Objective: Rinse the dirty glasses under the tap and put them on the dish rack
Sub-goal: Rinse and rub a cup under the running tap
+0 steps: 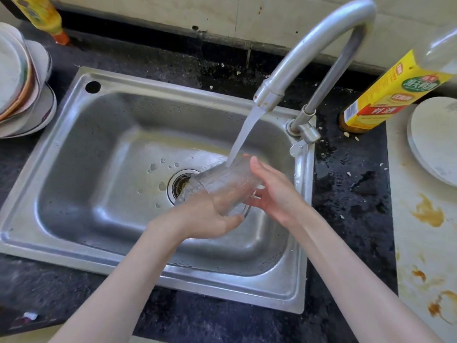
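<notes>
Over the steel sink [81,154], the clear textured glass [220,186] lay tilted on its side directly under the stream from the tap [319,43], the left hand [210,214] cupping it from below with fingers curled round its body while the right hand [274,191] steadied its far side, fingers straight and pressed together. To rinse it well, the glass probably needed turning slowly so water reached the mouth and inside, gripped firmly since wet glass slips. No dish rack was visible; stacked plates [22,90] sat on the tabletop [158,63] at left.

Left hand [210,214] cupped palm-up, right hand [274,191] beside, fingers [256,162] extended.
</notes>
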Motion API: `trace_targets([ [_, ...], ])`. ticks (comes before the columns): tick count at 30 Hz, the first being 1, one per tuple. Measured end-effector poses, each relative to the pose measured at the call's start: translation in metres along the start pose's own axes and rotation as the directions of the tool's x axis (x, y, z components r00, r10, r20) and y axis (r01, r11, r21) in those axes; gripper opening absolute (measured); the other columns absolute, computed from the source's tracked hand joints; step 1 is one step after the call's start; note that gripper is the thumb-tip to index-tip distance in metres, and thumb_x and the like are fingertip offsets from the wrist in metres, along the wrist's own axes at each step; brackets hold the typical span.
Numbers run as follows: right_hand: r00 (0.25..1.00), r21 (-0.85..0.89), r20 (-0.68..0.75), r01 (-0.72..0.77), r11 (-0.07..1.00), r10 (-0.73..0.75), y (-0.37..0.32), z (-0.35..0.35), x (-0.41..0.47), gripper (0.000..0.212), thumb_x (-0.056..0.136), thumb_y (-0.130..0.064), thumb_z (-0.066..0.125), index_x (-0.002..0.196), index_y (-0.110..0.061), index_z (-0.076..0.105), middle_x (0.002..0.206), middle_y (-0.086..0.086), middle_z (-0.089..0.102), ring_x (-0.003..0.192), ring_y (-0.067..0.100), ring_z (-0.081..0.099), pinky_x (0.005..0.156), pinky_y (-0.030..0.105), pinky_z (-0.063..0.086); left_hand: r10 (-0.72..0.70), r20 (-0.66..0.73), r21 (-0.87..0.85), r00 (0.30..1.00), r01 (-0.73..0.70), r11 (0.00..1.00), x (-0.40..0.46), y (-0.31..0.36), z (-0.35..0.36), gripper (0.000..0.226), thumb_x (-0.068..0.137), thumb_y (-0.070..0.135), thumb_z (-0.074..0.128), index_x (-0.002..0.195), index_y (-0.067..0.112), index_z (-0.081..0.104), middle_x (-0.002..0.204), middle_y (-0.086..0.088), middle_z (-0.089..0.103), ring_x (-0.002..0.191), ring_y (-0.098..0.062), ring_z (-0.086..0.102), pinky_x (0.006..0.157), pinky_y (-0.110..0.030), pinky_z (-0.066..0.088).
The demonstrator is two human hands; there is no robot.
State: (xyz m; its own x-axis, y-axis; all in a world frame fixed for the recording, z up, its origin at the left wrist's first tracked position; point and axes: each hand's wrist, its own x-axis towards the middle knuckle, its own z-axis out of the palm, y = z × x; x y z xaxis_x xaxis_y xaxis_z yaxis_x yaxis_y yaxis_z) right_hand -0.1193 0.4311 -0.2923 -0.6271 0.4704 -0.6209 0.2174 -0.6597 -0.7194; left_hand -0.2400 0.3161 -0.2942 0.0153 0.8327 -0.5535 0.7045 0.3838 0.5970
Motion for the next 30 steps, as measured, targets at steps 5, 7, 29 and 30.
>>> trace_targets([
  [5, 1.0, -0.176, 0.006, -0.027, 0.984, 0.029, -0.012, -0.002, 0.001, 0.027, 0.087, -0.037, 0.062, 0.111, -0.025, 0.064, 0.089, 0.004, 0.067, 0.08, 0.024, 0.062, 0.069, 0.035, 0.058, 0.082, -0.124, 0.055, 0.989, -0.076, 0.996, -0.003, -0.004, 0.016, 0.075, 0.084, 0.06, 0.04, 0.138, 0.056, -0.011, 0.155, 0.02, 0.0, 0.141, -0.009, 0.012, 0.11, -0.03, 0.02],
  [7, 0.998, -0.23, 0.004, -0.054, 0.972, 0.056, -0.016, -0.002, 0.002, 0.032, 0.086, -0.037, 0.065, 0.114, -0.021, 0.063, 0.09, 0.008, 0.067, 0.079, 0.025, 0.063, 0.068, 0.036, 0.058, 0.142, -0.197, 0.003, 0.97, -0.145, 0.989, -0.005, -0.002, 0.019, 0.07, 0.086, 0.056, 0.044, 0.137, 0.06, -0.004, 0.155, 0.021, -0.002, 0.142, -0.005, 0.003, 0.114, -0.032, 0.016],
  [29, 0.985, -0.107, 0.055, 0.166, 0.98, -0.161, 0.002, -0.002, -0.005, 0.043, 0.081, -0.032, 0.066, 0.12, -0.024, 0.049, 0.115, 0.0, 0.056, 0.092, 0.02, 0.06, 0.075, 0.038, 0.052, -0.228, -0.094, -0.995, 0.969, -0.101, -0.015, -0.003, 0.018, -0.029, 0.026, 0.088, 0.022, 0.05, 0.096, 0.005, 0.067, 0.095, -0.012, 0.072, 0.088, -0.02, 0.07, 0.07, -0.024, 0.057],
  [30, 0.988, -0.101, 0.023, 0.152, 0.983, -0.15, 0.002, -0.001, -0.005, 0.038, 0.081, -0.028, 0.066, 0.116, -0.023, 0.05, 0.108, 0.001, 0.058, 0.09, 0.023, 0.06, 0.076, 0.042, 0.053, -0.319, -0.122, -0.991, 0.94, -0.101, 0.084, -0.002, 0.019, -0.028, 0.025, 0.09, 0.024, 0.052, 0.086, 0.005, 0.069, 0.085, -0.012, 0.073, 0.078, -0.019, 0.071, 0.064, -0.021, 0.055],
])
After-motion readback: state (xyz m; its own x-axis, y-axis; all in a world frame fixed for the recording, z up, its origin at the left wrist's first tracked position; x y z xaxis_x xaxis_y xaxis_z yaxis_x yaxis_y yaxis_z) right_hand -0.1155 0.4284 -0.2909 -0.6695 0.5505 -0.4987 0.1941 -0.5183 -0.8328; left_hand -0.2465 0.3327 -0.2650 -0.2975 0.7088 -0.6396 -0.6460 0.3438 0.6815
